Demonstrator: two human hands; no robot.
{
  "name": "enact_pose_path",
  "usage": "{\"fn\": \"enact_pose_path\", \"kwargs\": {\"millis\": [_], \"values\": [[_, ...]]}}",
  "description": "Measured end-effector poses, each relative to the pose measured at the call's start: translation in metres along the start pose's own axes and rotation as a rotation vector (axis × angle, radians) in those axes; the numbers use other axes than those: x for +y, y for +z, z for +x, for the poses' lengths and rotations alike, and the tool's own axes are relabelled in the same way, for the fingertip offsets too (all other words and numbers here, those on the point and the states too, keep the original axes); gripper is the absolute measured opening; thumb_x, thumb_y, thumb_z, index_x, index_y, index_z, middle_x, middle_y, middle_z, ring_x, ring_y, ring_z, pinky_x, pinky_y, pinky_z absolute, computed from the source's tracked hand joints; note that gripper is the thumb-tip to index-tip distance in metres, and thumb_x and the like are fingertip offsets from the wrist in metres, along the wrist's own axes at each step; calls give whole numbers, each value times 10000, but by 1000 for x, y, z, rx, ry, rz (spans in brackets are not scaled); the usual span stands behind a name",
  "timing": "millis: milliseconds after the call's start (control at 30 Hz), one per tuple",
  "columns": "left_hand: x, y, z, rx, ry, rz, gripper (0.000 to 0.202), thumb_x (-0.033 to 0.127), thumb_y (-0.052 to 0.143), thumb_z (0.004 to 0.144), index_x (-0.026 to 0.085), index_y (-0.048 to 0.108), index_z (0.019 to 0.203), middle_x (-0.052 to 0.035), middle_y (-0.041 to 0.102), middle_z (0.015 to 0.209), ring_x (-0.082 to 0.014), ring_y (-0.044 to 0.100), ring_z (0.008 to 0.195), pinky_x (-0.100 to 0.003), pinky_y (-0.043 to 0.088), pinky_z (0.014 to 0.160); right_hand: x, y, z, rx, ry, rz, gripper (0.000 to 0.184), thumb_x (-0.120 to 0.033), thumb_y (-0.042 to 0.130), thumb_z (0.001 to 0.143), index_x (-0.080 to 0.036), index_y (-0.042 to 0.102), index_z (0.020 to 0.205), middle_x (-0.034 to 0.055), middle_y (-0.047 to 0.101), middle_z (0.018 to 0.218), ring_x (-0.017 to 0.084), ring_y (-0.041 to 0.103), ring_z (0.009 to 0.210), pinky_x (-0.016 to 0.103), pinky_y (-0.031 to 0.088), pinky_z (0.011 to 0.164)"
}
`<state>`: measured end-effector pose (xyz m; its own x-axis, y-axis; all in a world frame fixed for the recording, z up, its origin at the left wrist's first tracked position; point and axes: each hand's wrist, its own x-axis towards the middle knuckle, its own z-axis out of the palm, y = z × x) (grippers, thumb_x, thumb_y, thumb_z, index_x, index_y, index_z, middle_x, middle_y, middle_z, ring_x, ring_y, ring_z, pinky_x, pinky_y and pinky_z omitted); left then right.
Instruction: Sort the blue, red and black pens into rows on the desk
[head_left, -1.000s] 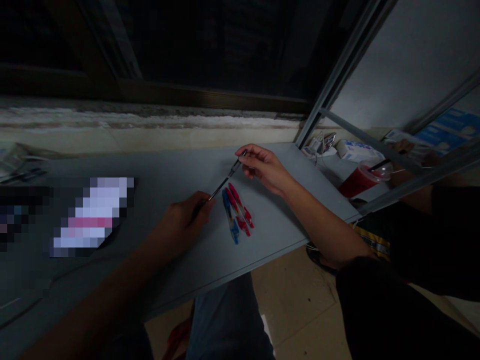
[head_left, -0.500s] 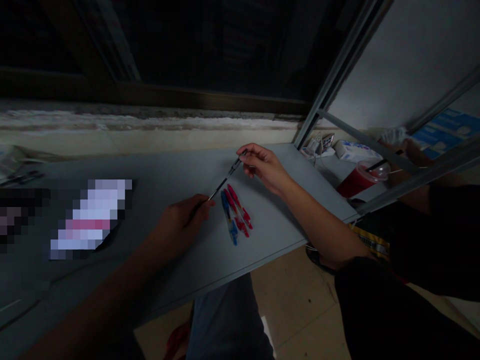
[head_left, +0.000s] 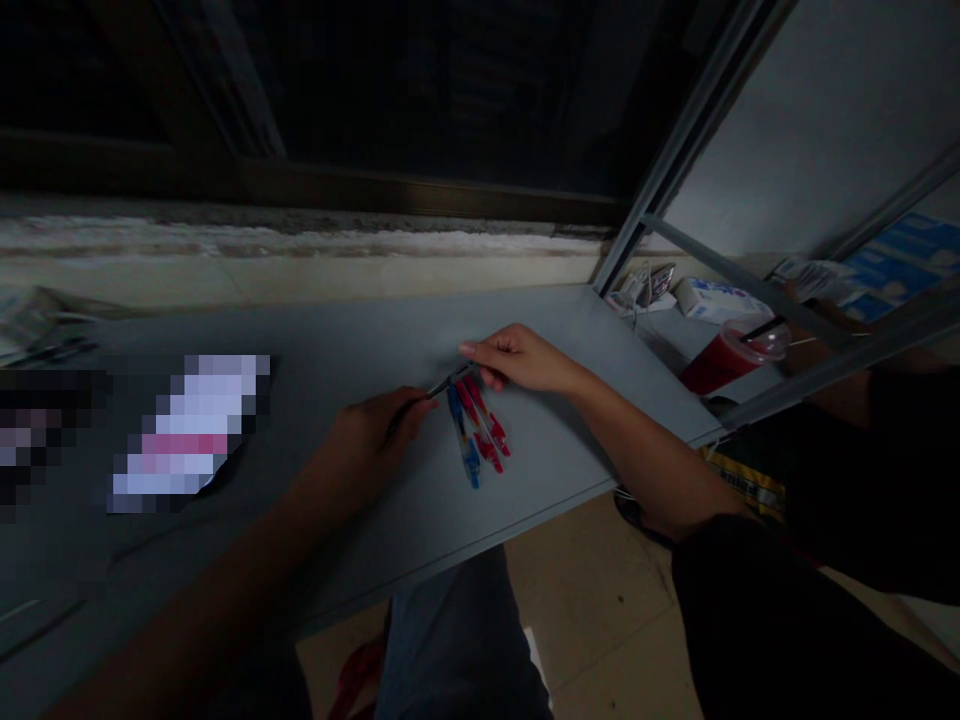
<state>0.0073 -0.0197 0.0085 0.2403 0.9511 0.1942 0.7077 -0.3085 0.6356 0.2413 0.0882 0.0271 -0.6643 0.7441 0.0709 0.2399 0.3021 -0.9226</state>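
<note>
The left hand (head_left: 371,430) has a closed grip around a slim dark pen (head_left: 439,389), whose far end reaches just over a bunch of blue and red pens (head_left: 476,435) lying on the grey table (head_left: 555,470). Just beyond that bunch, the right hand (head_left: 521,360) curls its grip at the pen's far end; whether it has hold cannot be told.

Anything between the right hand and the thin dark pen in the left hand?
Nothing visible: the right hand is at the far end of the pen, and the left hand grips the other end. The red and blue pens lie beside it, not between.
</note>
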Motion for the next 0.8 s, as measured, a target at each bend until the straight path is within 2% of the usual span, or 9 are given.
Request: {"fn": "enact_pose_path", "kwargs": {"millis": [67, 133, 233, 267, 400, 533, 667, 800], "values": [[-1, 0, 0, 11, -10, 13, 511, 569, 402, 1019, 183, 732, 1081, -52, 746, 794, -206, 683, 666, -292, 520, 671, -1, -2, 0, -6, -54, 62, 475, -629, 766, 850, -176, 625, 842, -37, 625, 625, 82, 519, 541, 218, 429, 544], [-3, 0, 0, 19, -11, 23, 508, 572, 400, 1021, 190, 728, 1083, -42, 744, 785, -200, 677, 655, -287, 519, 665, -1, -4, 0, -10, -77, 89, 479, -609, 827, 795, -182, 630, 892, -37, 647, 672, 87, 547, 575, 218, 451, 567], [-3, -1, -1, 22, 5, 26, 512, 580, 405, 1017, 189, 733, 1060, -44, 740, 772, -201, 679, 651, -289, 516, 663, 1, -6, 1, -27, 10, -14, 528, -644, 648, 943, -166, 606, 724, -26, 569, 544, 83, 501, 502, 233, 424, 537], [-3, -1, -1, 26, 5, 25, 516, 581, 403, 1018, 187, 735, 1050, -45, 738, 764, -201, 678, 646, -290, 513, 659, 2, -6, 1, -24, 21, -30, 546, -647, 599, 974, -164, 608, 720, -25, 560, 533, 82, 488, 489, 236, 413, 526], [0, -3, 0, 45, -26, 36, 516, 566, 388, 1018, 183, 733, 1039, -38, 725, 739, -194, 669, 626, -283, 498, 631, 3, -5, 1, -25, -74, 33, 448, -604, 768, 867, -175, 639, 884, -34, 637, 664, 83, 532, 561, 221, 431, 554], [0, -2, -1, 25, -12, 40, 479, 548, 421, 1014, 191, 738, 1051, -12, 718, 744, -195, 682, 643, -277, 490, 638, 3, -5, 0, -26, -24, -73, 543, -636, 578, 993, -167, 603, 720, -29, 560, 535, 77, 473, 494, 229, 393, 527], [-2, -1, -1, 23, -20, 21, 474, 521, 396, 1033, 186, 731, 1033, -21, 710, 724, -181, 658, 602, -278, 497, 644, 1, -4, 0, -73, -95, -22, 463, -630, 717, 897, -173, 644, 886, -15, 661, 672, 93, 540, 583, 229, 418, 562], [-5, -1, -2, 9, 21, 94, 482, 517, 387, 1040, 199, 746, 1081, -36, 743, 768, -206, 687, 658, -310, 526, 721, -1, -2, -1, -106, -61, -90, 561, -661, 574, 985, -176, 591, 702, -52, 526, 503, 78, 449, 497, 233, 374, 548]]}}
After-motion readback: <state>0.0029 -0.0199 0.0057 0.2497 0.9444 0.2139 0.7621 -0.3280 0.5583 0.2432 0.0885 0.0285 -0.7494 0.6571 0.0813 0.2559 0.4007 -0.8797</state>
